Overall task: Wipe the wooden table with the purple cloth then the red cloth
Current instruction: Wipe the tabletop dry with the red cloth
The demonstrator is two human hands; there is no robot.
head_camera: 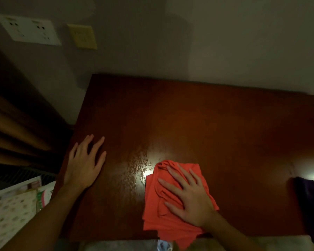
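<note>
The wooden table point(198, 120) is dark red-brown and glossy, with a streaky wet patch near its front middle. A crumpled red cloth point(156, 211) lies on the table's front edge and hangs slightly over it. My right hand point(187, 194) presses flat on the red cloth, fingers spread and pointing up-left. My left hand point(83, 163) rests palm down on the bare table near its left edge, fingers apart, holding nothing. The purple cloth point(310, 205) lies dark and bunched at the table's right front corner, apart from both hands.
A grey wall with a white socket plate point(28, 29) and a yellowish switch plate point(82, 36) stands behind the table. Brown curtain folds point(13, 127) hang at the left. Patterned packages point(13, 211) sit below the table's left side.
</note>
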